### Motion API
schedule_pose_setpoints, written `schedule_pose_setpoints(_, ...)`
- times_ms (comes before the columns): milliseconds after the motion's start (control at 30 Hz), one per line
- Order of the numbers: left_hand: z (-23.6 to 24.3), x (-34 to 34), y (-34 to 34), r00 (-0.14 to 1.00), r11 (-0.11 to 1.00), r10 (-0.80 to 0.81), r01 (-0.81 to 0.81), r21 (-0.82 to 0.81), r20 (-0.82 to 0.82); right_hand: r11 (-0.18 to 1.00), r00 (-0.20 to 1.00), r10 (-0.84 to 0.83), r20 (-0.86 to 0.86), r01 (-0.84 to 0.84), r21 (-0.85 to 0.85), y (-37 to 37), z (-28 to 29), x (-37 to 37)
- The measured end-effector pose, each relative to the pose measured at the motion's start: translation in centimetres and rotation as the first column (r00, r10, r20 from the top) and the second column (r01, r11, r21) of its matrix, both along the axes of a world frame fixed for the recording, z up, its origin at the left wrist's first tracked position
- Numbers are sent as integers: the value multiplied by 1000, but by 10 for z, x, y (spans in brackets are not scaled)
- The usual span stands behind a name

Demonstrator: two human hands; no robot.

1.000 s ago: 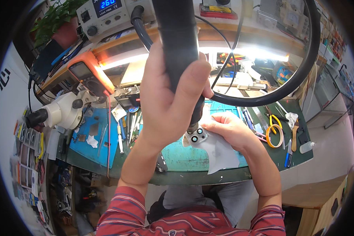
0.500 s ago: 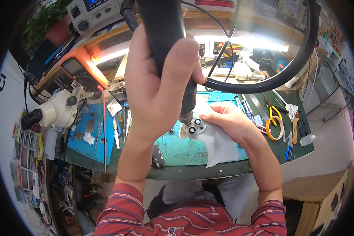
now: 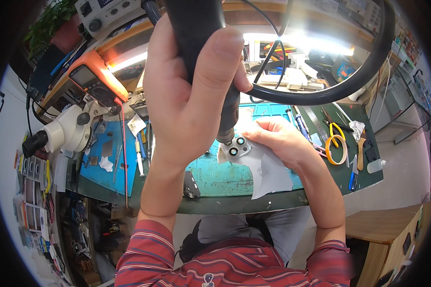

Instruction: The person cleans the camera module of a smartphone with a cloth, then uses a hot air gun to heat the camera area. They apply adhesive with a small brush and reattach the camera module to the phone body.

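Observation:
My left hand (image 3: 177, 115) is wrapped round the black handle of a hot air gun (image 3: 196, 28), held upright with its metal nozzle pointing down. The nozzle tip sits right by the round lenses of a phone's camera bump (image 3: 238, 146). My right hand (image 3: 280, 143) pinches the edge of this piece between thumb and fingers. A whitish, translucent sheet (image 3: 270, 177) hangs below it; whether the sheet is part of the phone's back I cannot tell. Under both hands lies a teal work mat (image 3: 215, 179). A dark phone part (image 3: 191, 184) rests beside my left forearm.
The gun's thick black hose (image 3: 340, 98) loops over the right of the bench. Yellow-handled pliers (image 3: 339, 131), a tape roll (image 3: 336, 149) and a small bottle (image 3: 376, 166) lie there. An orange multimeter (image 3: 98, 81) and a white microscope (image 3: 64, 131) stand left.
The nozzle has shifted slightly across the camera bump, and my left hand has moved a little up and left. My right hand keeps its hold on the piece.

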State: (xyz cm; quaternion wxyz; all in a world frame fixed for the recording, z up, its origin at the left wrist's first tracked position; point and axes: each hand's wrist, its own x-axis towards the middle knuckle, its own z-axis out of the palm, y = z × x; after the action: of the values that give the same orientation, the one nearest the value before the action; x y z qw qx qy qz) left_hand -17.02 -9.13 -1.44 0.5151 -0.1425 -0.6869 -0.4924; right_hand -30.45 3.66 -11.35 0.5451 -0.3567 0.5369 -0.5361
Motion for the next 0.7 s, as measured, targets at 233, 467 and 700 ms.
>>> schedule_pose_setpoints(233,-3,0,-1,1000,1000,-1,1,-6,-4,1000,999,-1,38,1,-3,-1,1,0)
schedule_pose_setpoints(467,-4,-1,-1,1000,1000,-4,4,-15,-12,1000,1000,0,6,0,-5,-1,-1,1)
schedule_pose_setpoints(700,-5,-1,-3,1000,1000,-7,7,-19,-28,1000,999,-19,35,19,-9,-2,-2,0)
